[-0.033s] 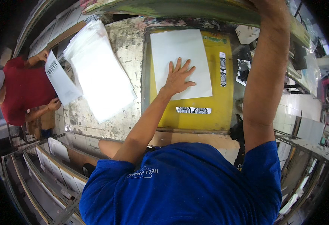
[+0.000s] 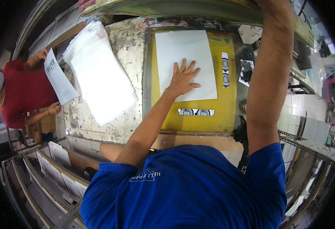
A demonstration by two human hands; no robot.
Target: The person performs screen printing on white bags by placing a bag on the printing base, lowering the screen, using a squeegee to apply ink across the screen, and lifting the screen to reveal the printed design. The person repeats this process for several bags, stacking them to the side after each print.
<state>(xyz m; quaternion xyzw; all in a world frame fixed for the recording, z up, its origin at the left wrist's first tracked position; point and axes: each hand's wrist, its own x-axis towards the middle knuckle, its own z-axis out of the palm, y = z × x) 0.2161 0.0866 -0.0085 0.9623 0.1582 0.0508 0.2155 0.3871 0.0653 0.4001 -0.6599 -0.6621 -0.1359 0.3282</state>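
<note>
On the yellow board [image 2: 209, 124] lies a white sheet of paper [image 2: 188, 45], slightly askew. My left hand [image 2: 182, 81] rests on its lower middle, palm down and fingers spread. My right forearm [image 2: 272, 68] reaches up past the board's right side to a raised, greenish-stained frame [image 2: 198, 14] along the far edge. The right hand is mostly cut off by the picture's top edge, and its fingers are hidden. Two black-and-white printed strips lie on the board: one upright [image 2: 225, 70] right of the sheet, one crosswise [image 2: 196, 112] below it.
A fanned stack of white sheets [image 2: 102, 76] lies left of the board on the paint-spotted table [image 2: 127, 42]. Beyond it, a co-worker in a red shirt [image 2: 24, 89] holds a printed sheet [image 2: 58, 78] in both hands. Racks [image 2: 41, 179] stand at lower left.
The white sheet and my left hand on it have shifted slightly right relative to the board. The co-worker's printed sheet has turned and moved a little left. My right arm has barely moved.
</note>
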